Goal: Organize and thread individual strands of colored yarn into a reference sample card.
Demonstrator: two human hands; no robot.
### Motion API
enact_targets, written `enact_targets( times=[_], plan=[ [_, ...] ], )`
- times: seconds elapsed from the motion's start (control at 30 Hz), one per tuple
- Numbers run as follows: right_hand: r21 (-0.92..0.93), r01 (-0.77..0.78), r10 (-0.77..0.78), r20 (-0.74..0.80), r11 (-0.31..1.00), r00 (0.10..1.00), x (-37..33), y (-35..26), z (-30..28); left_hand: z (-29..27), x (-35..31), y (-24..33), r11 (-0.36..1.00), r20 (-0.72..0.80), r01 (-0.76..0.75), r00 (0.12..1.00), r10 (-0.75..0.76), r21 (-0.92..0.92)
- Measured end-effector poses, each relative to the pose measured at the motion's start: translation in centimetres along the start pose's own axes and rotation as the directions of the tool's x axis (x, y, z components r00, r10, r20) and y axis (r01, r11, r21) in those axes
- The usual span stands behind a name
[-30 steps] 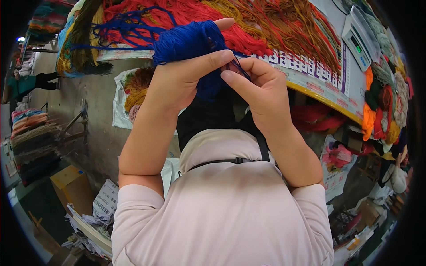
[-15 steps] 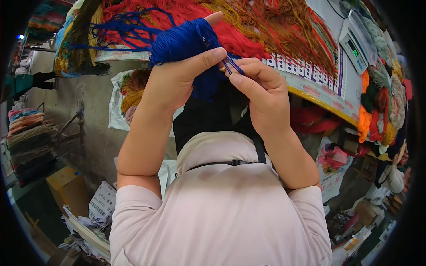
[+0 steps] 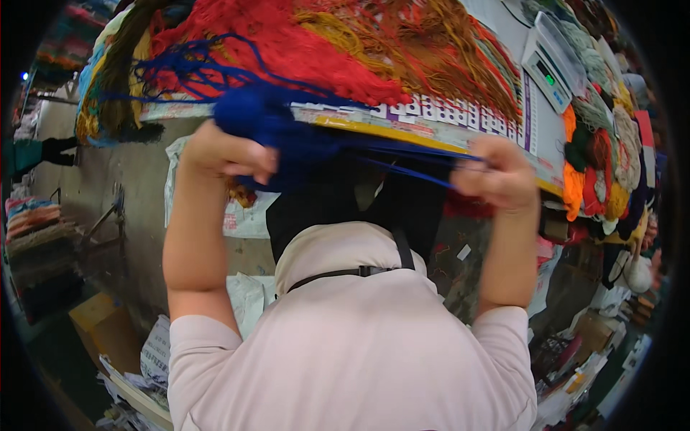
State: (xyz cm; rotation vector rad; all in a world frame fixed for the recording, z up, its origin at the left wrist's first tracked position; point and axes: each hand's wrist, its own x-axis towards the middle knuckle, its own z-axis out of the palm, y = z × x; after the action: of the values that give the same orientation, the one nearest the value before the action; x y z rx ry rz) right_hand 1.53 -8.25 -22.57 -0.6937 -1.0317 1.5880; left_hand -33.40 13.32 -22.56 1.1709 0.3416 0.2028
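My left hand (image 3: 233, 154) is closed on a bundle of blue yarn (image 3: 277, 126), blurred by motion. Several blue strands stretch from the bundle across to my right hand (image 3: 496, 172), whose fingers are closed on them, out at the right in front of the table edge. More loose blue strands trail from the bundle to the upper left, over the red yarn (image 3: 244, 43) on the table. Exactly how the fingers grip is smeared by the motion.
Brown and mustard yarn (image 3: 424, 43) lies beside the red on the table (image 3: 543, 129). A digital scale (image 3: 550, 68) stands at the right, near orange and green skeins. Olive yarn (image 3: 118, 79) hangs at the left edge. A cardboard box (image 3: 108, 327) sits lower left.
My hands have moved far apart, the right one to the right and down, the left one to the left and down. The blue strands now stretch between them.
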Motion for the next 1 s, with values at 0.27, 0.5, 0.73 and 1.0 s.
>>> enact_targets(
  times=[0.27, 0.5, 0.73, 1.0],
  plan=[
    [0.089, 0.361, -0.078, -0.903, 0.928, 0.423, -38.4, -14.2, -16.3, -18.8, -11.5, 0.3, 0.481, -0.691, -0.679, 0.698, 0.190, -0.554],
    [-0.285, 0.389, -0.380, -0.905, 0.876, 0.192, -48.0, -19.0, -17.2, -13.9, -7.3, 3.4, 0.316, -0.797, -0.819, 0.556, 0.236, -0.479],
    [-0.131, -0.071, -0.078, -0.861, 0.989, 0.503, -10.8, -6.0, -8.6, 3.1, 8.7, -3.9, 0.901, -0.460, -0.112, 0.882, -0.104, -0.418],
    [-0.297, -0.211, -0.051, -0.681, 0.931, 0.731, 6.1, 7.1, -6.5, 9.8, 16.3, -10.2, 0.940, -0.493, 0.222, 0.806, -0.327, -0.260]
  ],
)
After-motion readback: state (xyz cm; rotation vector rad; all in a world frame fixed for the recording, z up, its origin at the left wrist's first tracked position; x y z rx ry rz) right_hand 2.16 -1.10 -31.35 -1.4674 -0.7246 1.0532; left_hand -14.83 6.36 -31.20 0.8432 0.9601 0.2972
